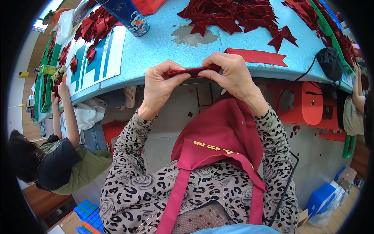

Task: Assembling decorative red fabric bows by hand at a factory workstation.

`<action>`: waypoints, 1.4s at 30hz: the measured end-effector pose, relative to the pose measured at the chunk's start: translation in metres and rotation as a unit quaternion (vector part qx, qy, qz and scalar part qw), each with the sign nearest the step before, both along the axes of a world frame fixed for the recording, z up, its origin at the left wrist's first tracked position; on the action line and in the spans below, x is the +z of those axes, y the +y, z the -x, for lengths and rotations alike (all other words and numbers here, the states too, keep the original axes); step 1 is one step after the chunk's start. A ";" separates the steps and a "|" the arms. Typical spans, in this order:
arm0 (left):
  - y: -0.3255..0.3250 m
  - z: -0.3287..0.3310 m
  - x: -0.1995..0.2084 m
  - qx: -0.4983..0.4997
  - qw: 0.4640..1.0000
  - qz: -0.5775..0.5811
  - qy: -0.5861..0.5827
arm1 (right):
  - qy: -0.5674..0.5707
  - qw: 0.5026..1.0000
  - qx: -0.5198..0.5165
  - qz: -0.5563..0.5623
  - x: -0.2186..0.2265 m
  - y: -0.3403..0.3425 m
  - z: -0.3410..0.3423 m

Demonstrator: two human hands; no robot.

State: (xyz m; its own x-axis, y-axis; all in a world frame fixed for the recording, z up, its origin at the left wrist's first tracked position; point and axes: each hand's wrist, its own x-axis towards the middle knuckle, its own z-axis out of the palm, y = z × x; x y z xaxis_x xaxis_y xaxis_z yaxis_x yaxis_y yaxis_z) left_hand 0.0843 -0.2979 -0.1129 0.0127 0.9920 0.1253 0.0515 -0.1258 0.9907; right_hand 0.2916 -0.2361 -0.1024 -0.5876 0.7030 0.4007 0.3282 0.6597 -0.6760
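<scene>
A folded strip of dark red velvet ribbon is stretched between my two hands, just over the near edge of the blue table. My left hand pinches its left end between thumb and fingers. At the other end, my right hand grips the ribbon the same way, fingers curled over it. Right of my right hand lies a flat red ribbon strip with a notched end. Beyond it rests a finished-looking dark red bow, close to a big pile of similar bows.
A blue tumbler stands at the back left, near another heap of bows and a white-and-teal printed sheet. A black pouch with a cord sits at the right edge. Red stools stand below. Another person works at left.
</scene>
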 end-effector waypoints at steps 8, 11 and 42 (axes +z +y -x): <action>0.007 -0.010 -0.003 -0.010 0.999 0.030 -0.039 | 0.085 0.995 -0.043 0.024 0.000 0.001 -0.006; 0.009 -0.010 -0.005 -0.020 0.994 0.056 -0.094 | 0.040 0.997 -0.060 0.030 0.001 0.005 -0.010; 0.009 0.009 -0.006 -0.023 0.974 0.069 -0.213 | -0.004 0.989 -0.030 -0.145 -0.011 0.023 0.015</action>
